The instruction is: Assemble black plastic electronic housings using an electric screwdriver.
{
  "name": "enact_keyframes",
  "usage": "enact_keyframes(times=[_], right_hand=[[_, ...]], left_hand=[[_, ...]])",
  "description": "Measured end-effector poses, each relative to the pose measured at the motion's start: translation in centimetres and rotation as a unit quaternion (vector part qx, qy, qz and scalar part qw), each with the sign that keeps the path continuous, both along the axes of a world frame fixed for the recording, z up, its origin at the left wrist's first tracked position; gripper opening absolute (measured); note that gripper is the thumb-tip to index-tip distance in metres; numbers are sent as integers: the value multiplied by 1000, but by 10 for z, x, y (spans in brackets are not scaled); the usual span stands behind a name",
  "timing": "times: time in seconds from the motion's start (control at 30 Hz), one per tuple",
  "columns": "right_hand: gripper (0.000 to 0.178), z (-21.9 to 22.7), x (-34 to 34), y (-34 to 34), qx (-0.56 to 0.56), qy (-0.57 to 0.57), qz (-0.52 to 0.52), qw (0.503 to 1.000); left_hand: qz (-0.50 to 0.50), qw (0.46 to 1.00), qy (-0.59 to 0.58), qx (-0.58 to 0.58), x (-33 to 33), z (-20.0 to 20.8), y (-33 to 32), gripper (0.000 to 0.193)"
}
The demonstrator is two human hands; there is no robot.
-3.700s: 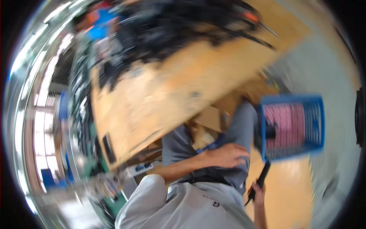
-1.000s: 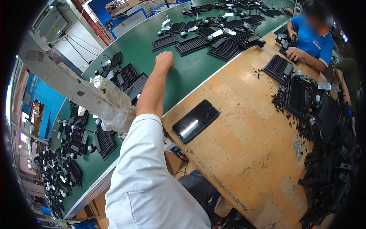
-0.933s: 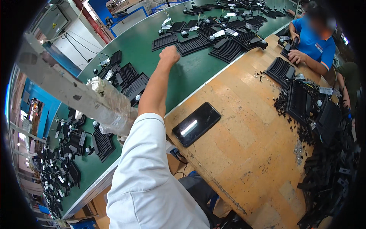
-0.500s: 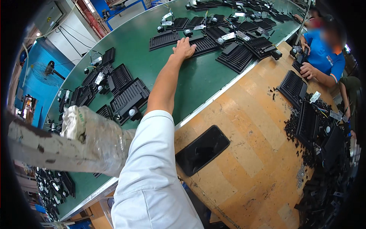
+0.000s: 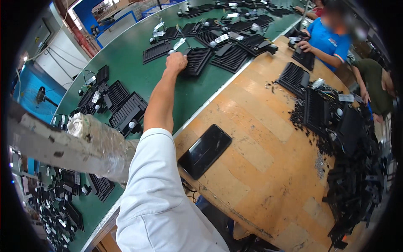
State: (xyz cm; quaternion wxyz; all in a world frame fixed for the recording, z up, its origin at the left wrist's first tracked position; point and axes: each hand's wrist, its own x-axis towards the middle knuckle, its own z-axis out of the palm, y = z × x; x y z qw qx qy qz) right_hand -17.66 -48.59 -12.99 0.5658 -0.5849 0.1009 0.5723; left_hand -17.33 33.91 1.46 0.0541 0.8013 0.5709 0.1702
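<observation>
Panel on the green belt, its left end apparently clamped in the left hand's grip: grasp seemingly made, lifting clear undone, right hand out of view.

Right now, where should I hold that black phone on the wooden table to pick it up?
Probably grip the phone by its two long edges, coming from above: it lies flat, glossy face up, and is narrower across than lengthwise.
</observation>
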Motion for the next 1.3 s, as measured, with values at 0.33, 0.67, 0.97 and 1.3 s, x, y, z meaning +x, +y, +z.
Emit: enact_keyframes(times=[0.33,0.67,0.97,1.3], right_hand=[[26,64,-96,-55,56,57,-173,982],[36,50,-137,-88,73,41,-258,962],[34,55,-141,-92,111,46,-286,951],[29,55,-146,-88,80,44,-294,951]], left_hand=[[-245,937,-64,241,33,126,-96,48],[-556,813,-100,137,41,85,-452,24],[-515,854,-70,37,13,47,-541,32],[-668,706,-198,126,78,125,-605,28]])
